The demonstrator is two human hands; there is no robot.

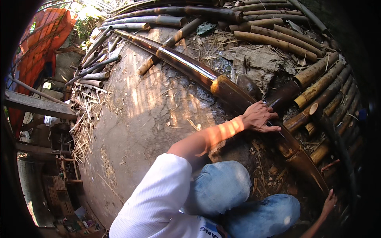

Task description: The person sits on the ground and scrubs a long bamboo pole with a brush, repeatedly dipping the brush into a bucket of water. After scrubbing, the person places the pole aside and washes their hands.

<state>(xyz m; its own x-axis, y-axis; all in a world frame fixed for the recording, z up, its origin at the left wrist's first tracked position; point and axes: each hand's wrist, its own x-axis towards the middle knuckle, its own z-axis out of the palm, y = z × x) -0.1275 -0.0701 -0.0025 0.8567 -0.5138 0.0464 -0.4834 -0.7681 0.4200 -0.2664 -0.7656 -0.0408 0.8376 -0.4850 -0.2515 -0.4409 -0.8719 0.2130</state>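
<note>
Two hands, left hand (260,117) and right hand (328,202), press one glossy dark bamboo pole (190,65).

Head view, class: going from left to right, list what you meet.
Orange tarp → thin bamboo poles → bare concrete ground → left hand on the long dark bamboo pole → stacked bamboo.

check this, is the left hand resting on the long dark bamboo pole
Yes, the left hand lies palm down, fingers spread, on the long dark bamboo pole.
</note>
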